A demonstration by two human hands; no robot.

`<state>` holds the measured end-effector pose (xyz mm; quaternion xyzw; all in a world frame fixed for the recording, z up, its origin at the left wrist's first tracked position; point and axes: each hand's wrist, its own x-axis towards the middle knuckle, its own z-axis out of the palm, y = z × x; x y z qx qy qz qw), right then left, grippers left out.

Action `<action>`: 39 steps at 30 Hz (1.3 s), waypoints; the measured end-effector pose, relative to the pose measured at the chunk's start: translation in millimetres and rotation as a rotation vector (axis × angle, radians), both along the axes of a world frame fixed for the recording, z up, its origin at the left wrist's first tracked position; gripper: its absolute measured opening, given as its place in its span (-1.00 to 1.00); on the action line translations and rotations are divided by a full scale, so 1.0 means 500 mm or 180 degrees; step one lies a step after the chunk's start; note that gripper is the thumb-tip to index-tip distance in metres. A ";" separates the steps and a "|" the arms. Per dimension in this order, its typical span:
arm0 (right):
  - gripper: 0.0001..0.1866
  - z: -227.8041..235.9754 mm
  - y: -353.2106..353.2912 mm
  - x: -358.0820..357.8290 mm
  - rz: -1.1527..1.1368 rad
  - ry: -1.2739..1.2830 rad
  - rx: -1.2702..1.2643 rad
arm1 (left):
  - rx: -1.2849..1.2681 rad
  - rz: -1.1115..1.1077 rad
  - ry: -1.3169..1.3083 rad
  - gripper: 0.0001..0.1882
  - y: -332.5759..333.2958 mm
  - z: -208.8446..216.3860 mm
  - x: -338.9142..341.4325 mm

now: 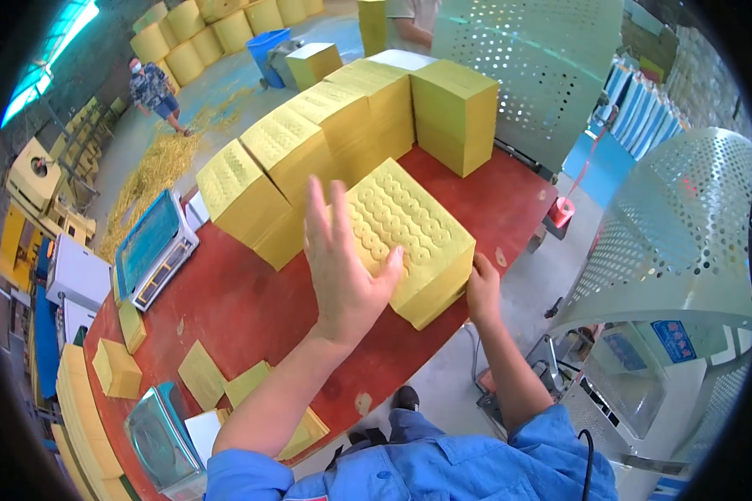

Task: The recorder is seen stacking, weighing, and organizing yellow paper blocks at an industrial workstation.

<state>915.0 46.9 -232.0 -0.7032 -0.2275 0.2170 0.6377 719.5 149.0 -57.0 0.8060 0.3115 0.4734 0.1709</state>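
A thick block of yellow paper sheets (418, 221), stamped on top with rows of ring-shaped marks, sits before me at the near edge of the red table (259, 321). My left hand (347, 280) is raised at its left side with fingers stretched out and the thumb by the top face. Against the right side of the block, my right hand (483, 290) is closed at the lower corner; its fingertips are partly hidden. Behind stands a row of similar yellow paper blocks (288, 142), ending in a taller plain block (455, 117) at the right.
A digital scale (152, 246) and another scale (163, 438) stand at the left, near a small yellow block (117, 367) and loose sheets (202, 374). Perforated machine guards (673, 242) rise at the right. Pink string (561, 210) hangs by the table; a person (154, 90) is beyond.
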 end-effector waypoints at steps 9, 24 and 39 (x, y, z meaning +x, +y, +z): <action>-0.63 0.048 -0.169 -0.266 0.1357 -0.0972 0.0107 | 0.0903 -0.2045 0.2099 -0.08 0.014 0.072 -0.046; -0.68 0.016 0.166 0.001 0.1074 -0.1541 0.0165 | 0.1295 -0.1339 0.1621 0.02 0.255 -0.051 0.205; -0.60 -0.022 0.269 0.081 0.0610 -0.2115 0.0226 | 0.1402 -0.1341 0.1629 0.01 0.366 -0.064 0.333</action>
